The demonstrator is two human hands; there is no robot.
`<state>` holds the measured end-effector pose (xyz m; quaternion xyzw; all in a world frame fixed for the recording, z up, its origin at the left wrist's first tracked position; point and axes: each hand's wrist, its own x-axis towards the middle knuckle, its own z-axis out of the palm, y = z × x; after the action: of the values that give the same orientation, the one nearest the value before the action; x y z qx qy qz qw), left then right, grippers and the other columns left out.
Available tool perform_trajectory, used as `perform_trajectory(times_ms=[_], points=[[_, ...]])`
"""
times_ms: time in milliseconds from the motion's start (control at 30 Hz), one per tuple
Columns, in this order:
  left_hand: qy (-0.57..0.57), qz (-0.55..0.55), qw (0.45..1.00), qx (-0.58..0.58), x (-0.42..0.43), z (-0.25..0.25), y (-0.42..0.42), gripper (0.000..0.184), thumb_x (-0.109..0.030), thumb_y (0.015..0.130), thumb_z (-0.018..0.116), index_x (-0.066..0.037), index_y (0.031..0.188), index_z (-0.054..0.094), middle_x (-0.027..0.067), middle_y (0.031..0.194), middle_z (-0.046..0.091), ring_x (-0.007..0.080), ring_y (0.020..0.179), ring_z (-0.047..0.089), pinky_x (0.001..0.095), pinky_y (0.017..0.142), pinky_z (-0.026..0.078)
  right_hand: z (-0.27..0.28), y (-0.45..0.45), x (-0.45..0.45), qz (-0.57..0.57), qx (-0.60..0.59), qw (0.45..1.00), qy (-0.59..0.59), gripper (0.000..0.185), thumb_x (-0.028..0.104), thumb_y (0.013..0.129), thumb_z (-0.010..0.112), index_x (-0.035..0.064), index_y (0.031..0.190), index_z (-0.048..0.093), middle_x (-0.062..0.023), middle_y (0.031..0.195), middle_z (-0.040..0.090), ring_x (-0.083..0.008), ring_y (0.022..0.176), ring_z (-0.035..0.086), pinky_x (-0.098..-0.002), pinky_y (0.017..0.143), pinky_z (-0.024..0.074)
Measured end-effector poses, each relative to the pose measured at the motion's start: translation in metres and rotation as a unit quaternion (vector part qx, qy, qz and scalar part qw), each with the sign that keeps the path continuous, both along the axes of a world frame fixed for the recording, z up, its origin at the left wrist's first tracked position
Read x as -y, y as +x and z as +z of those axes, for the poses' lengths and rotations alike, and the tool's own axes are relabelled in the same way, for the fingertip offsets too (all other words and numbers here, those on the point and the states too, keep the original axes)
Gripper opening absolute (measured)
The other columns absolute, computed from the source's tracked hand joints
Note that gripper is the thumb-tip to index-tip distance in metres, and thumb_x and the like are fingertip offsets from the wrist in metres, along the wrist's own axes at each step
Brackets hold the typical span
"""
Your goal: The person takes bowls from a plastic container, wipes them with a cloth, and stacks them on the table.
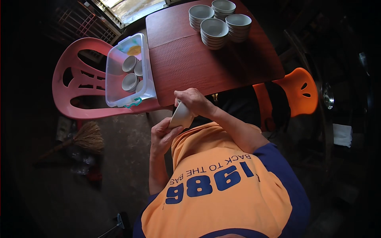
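A white bowl [181,116] is tilted on its side between my two hands, just off the near edge of the red-brown table [186,67]. My left hand [163,136] grips its lower left side, thumb along the wall. My right hand [194,103] wraps round its upper right side, and its fingertips are partly hidden. On the far part of the table stand several stacks of white bowls [214,28]. A clear plastic bin [112,89] at the left holds several small white bowls [129,82].
The bin rests on a pink chair [62,89] left of the table. An orange chair [303,91] stands to the right. A straw broom [88,138] lies on the dark floor at the left. A white cloth or paper [342,135] shows at the far right.
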<state>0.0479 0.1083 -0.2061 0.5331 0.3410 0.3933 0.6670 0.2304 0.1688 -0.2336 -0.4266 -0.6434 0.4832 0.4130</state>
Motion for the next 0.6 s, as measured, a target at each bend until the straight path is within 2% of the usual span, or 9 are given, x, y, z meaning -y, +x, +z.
perform_trajectory(times_ms=[33, 167, 267, 333, 367, 467, 533, 567, 600], points=[[0.001, -0.003, 1.000, 0.000, 0.001, -0.003, 0.000, 0.019, 0.003, 0.085, 0.061, 0.005, 0.103, 0.059, 0.0041, 0.094, 0.062, 0.0072, 0.086, 0.057, 0.0213, 0.076, 0.048, -0.006, 0.003, -0.007, 0.059, -0.176, 0.959, -0.216, 0.040, 0.034, 0.093, 0.044, 0.0015, 0.075, 0.060, -0.0055, 0.070, 0.061, -0.0139, 0.067, 0.058, -0.0271, 0.064, 0.0455], [0.006, 0.034, 0.995, 0.093, 0.003, -0.026, 0.005, 0.020, 0.004, 0.084, 0.062, 0.005, 0.103, 0.059, 0.0044, 0.095, 0.063, 0.0077, 0.087, 0.057, 0.0215, 0.077, 0.048, -0.019, -0.005, -0.003, -0.028, -0.275, 0.905, -0.323, 0.036, 0.033, 0.092, 0.044, 0.0005, 0.090, 0.058, -0.0088, 0.069, 0.056, -0.0152, 0.068, 0.057, -0.0339, 0.066, 0.0464], [0.025, 0.060, 0.996, 0.063, 0.002, -0.022, 0.004, 0.019, 0.003, 0.084, 0.062, 0.005, 0.103, 0.059, 0.0044, 0.095, 0.063, 0.0078, 0.087, 0.057, 0.0210, 0.077, 0.047, 0.000, -0.003, 0.008, -0.004, -0.104, 0.994, -0.013, 0.035, 0.033, 0.095, 0.045, 0.0016, 0.099, 0.060, -0.0110, 0.098, 0.063, -0.0224, 0.092, 0.061, -0.0327, 0.083, 0.0477], [0.006, 0.089, 0.996, 0.029, 0.000, -0.015, 0.005, 0.018, 0.000, 0.084, 0.063, 0.005, 0.100, 0.059, 0.0047, 0.095, 0.063, 0.0097, 0.088, 0.058, 0.0233, 0.081, 0.045, 0.004, -0.021, 0.018, -0.085, 0.103, 0.939, 0.316, 0.029, 0.028, 0.092, 0.051, 0.0042, 0.105, 0.060, -0.0129, 0.112, 0.059, -0.0300, 0.112, 0.054, -0.0396, 0.098, 0.0401], [0.007, 0.086, 0.996, 0.028, 0.000, -0.016, 0.006, 0.018, 0.000, 0.084, 0.063, 0.005, 0.100, 0.059, 0.0047, 0.095, 0.063, 0.0097, 0.088, 0.058, 0.0233, 0.081, 0.045, 0.018, -0.028, 0.032, -0.082, 0.117, 0.945, 0.293, 0.027, 0.024, 0.090, 0.054, 0.0054, 0.108, 0.061, -0.0122, 0.123, 0.054, -0.0335, 0.125, 0.043, -0.0475, 0.108, 0.0251], [0.043, 0.102, 0.992, 0.051, 0.001, -0.024, 0.001, 0.019, -0.002, 0.084, 0.064, 0.005, 0.101, 0.060, 0.0043, 0.093, 0.063, 0.0083, 0.086, 0.057, 0.0216, 0.079, 0.045, 0.015, -0.032, 0.035, -0.065, 0.172, 0.913, 0.365, 0.026, 0.022, 0.091, 0.051, 0.0084, 0.112, 0.059, -0.0100, 0.124, 0.055, -0.0328, 0.126, 0.042, -0.0537, 0.110, 0.0132], [0.030, 0.093, 0.995, 0.025, 0.003, -0.021, 0.000, 0.020, 0.000, 0.084, 0.063, 0.006, 0.102, 0.059, 0.0049, 0.094, 0.063, 0.0086, 0.087, 0.057, 0.0216, 0.078, 0.046, 0.001, -0.023, 0.019, -0.064, 0.136, 0.957, 0.247, 0.028, 0.027, 0.092, 0.048, 0.0090, 0.111, 0.060, -0.0110, 0.122, 0.056, -0.0326, 0.122, 0.047, -0.0544, 0.105, 0.0239], [0.016, 0.086, 0.996, -0.001, 0.003, -0.018, 0.001, 0.021, 0.002, 0.084, 0.063, 0.006, 0.104, 0.059, 0.0054, 0.095, 0.063, 0.0089, 0.088, 0.057, 0.0216, 0.078, 0.048, -0.005, -0.019, 0.007, -0.070, 0.165, 0.934, 0.310, 0.035, 0.032, 0.095, 0.042, 0.0055, 0.110, 0.059, -0.0120, 0.113, 0.060, -0.0290, 0.113, 0.055, -0.0458, 0.098, 0.0379], [0.018, 0.080, 0.997, 0.016, 0.003, -0.017, 0.001, 0.021, 0.003, 0.083, 0.063, 0.006, 0.104, 0.059, 0.0056, 0.095, 0.063, 0.0087, 0.087, 0.057, 0.0221, 0.078, 0.048, -0.010, -0.009, -0.002, 0.027, -0.004, 0.996, 0.083, 0.038, 0.032, 0.096, 0.039, 0.0034, 0.112, 0.058, -0.0123, 0.109, 0.062, -0.0269, 0.109, 0.057, -0.0413, 0.094, 0.0415]])
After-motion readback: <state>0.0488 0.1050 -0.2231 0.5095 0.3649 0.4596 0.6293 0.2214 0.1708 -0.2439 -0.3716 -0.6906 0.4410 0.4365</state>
